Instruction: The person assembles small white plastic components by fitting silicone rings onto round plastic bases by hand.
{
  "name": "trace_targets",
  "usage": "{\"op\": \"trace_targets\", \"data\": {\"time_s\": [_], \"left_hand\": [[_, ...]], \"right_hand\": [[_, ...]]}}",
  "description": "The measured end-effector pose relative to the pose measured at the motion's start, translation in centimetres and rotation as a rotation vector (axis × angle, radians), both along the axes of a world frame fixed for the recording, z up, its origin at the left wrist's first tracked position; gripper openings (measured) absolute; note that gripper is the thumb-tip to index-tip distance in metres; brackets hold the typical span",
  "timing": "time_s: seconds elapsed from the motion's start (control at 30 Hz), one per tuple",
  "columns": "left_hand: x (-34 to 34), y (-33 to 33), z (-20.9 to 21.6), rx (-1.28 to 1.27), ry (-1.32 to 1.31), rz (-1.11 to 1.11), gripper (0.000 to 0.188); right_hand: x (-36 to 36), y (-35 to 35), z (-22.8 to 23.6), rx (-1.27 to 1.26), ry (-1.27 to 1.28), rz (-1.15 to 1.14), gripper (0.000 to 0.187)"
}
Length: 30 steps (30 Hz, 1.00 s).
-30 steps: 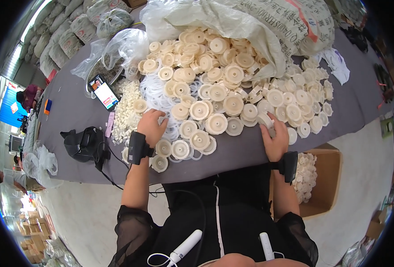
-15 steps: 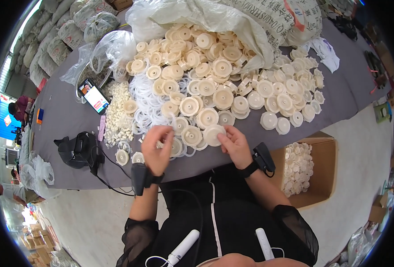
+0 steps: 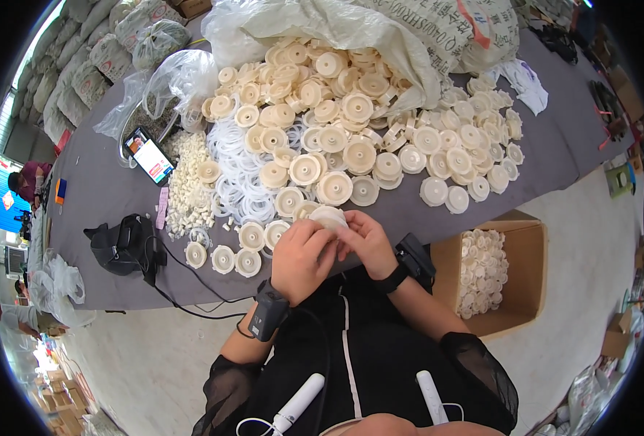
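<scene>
At the table's near edge a round cream plastic disc [image 3: 329, 216] is tilted up between my hands. My left hand [image 3: 302, 260] is closed on its near-left side, fingers bent and partly hiding it. On its right edge my right hand [image 3: 370, 244] pinches it with thumb and fingers. Whether a thin ring sits between the fingers, I cannot make out. Just beyond lie loose cream discs [image 3: 335, 188] with a raised centre, some showing their hollow side. White translucent rings [image 3: 242, 182] are heaped to the left of them, next to a pile of small cream pieces [image 3: 185, 171].
A large woven sack [image 3: 453, 36] spills more discs at the back. On the left are a phone [image 3: 150, 156], a plastic bag [image 3: 184, 80] and a black strapped device [image 3: 124, 245] with a cable. A cardboard box [image 3: 529, 269] holding discs stands right, below table level.
My left hand has moved right and closed on the disc, meeting my right hand. The disc has been drawn nearer and tilted. A few discs now lie at the near left.
</scene>
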<state>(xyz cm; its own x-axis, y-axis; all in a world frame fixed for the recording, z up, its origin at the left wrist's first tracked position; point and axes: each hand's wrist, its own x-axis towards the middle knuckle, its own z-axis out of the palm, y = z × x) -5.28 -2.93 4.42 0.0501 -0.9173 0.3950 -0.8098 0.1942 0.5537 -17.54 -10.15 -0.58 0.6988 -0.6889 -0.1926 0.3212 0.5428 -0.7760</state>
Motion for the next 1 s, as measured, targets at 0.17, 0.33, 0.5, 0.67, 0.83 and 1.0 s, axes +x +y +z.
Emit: {"op": "trace_targets", "data": {"time_s": [0.17, 0.33, 0.5, 0.67, 0.83, 1.0], "left_hand": [[-0.4, 0.2, -0.7, -0.13, 0.309, 0.306, 0.031], [0.0, 0.1, -2.3, 0.117, 1.315, 0.068, 0.04], [0.5, 0.3, -2.4, 0.188, 1.452, -0.035, 0.038], [0.3, 0.7, -3.4, 0.126, 1.304, 0.047, 0.031], [-0.2, 0.6, -2.8, 0.115, 1.495, -0.032, 0.024], [-1.1, 0.7, -2.7, 0.09, 1.675, -0.096, 0.023]], "right_hand": [[-0.4, -0.1, 0.2, -0.081, 0.048, -0.006, 0.02], [-0.2, 0.4, 0.8, -0.122, -0.044, -0.018, 0.02], [-0.4, 0.2, 0.4, -0.036, -0.074, -0.012, 0.018], [-0.7, 0.0, 0.2, 0.184, -0.199, 0.036, 0.016], [-1.1, 0.0, 0.1, 0.22, -0.191, 0.039, 0.01], [-1.1, 0.4, 0.4, 0.188, -0.193, 0.055, 0.009]]}}
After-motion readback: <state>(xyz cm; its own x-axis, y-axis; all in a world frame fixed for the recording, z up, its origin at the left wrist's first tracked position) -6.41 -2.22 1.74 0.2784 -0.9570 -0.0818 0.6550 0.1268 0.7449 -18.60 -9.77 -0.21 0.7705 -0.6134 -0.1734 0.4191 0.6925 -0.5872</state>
